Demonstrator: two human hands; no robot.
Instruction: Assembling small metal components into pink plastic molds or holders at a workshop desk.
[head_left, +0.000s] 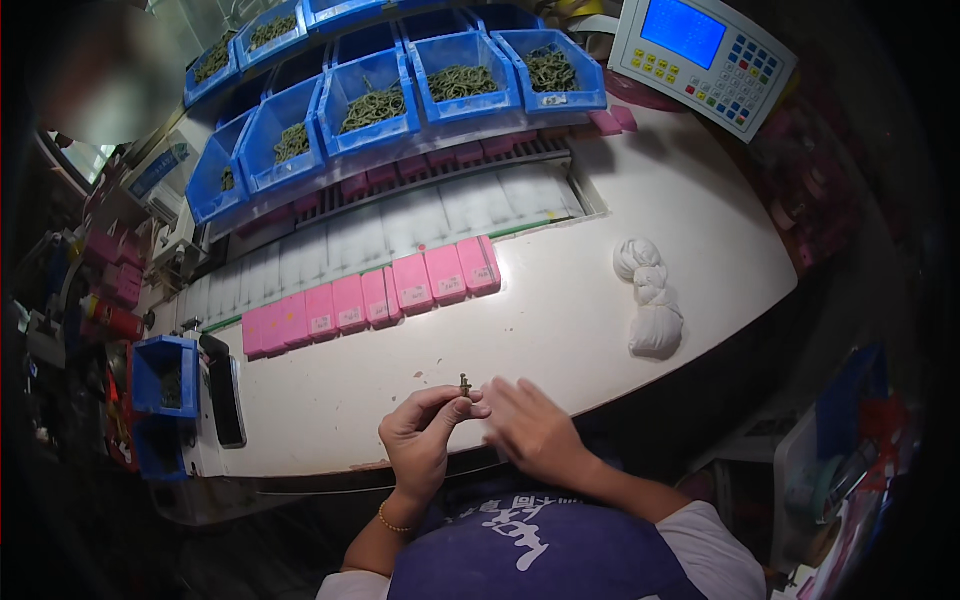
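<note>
Assembly workshop — blue parts bins [375,100] (stacked), control panel [703,55]

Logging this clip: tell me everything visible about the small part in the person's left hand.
The small part is dark, metallic-looking and slim, too small to make out in detail. It stands roughly upright, pinched between the fingertips of the left hand above the near edge of the white table. The right hand is beside it; whether it touches is unclear.

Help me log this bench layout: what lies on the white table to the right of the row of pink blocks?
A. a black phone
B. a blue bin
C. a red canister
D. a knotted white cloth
D: a knotted white cloth lies alone on the white table, right of the row of pink blocks.
</note>
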